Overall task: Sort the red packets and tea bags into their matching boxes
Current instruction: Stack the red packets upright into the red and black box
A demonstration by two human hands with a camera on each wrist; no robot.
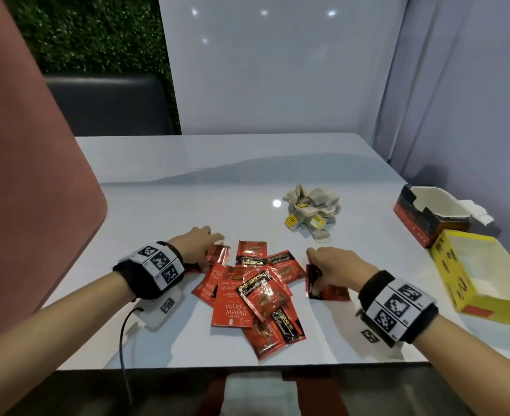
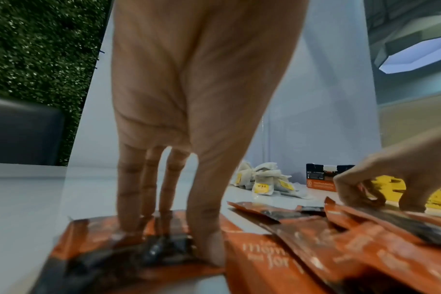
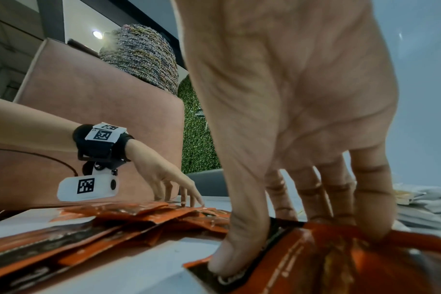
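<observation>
Several red packets (image 1: 256, 295) lie in a loose pile at the table's near middle. My left hand (image 1: 210, 250) reaches down at the pile's left edge, fingers (image 2: 129, 199) straight, tips and thumb pressing on one red packet (image 2: 101, 248). My right hand (image 1: 315, 265) is at the pile's right side, thumb and curled fingers (image 3: 340, 199) pinching a separate red packet (image 3: 340, 258) that bulges between them. A heap of tea bags (image 1: 312, 210) with yellow tags lies farther back. At the right stand an open red-and-black box (image 1: 427, 217) and an open yellow box (image 1: 475, 271).
A pink seat back (image 1: 22, 175) rises close on the left. A white tissue (image 1: 478, 211) lies behind the red-and-black box. A black cable (image 1: 124, 340) hangs from the left wrist camera over the table's front edge (image 1: 187, 366). A white wall panel (image 1: 277, 70) stands behind the table.
</observation>
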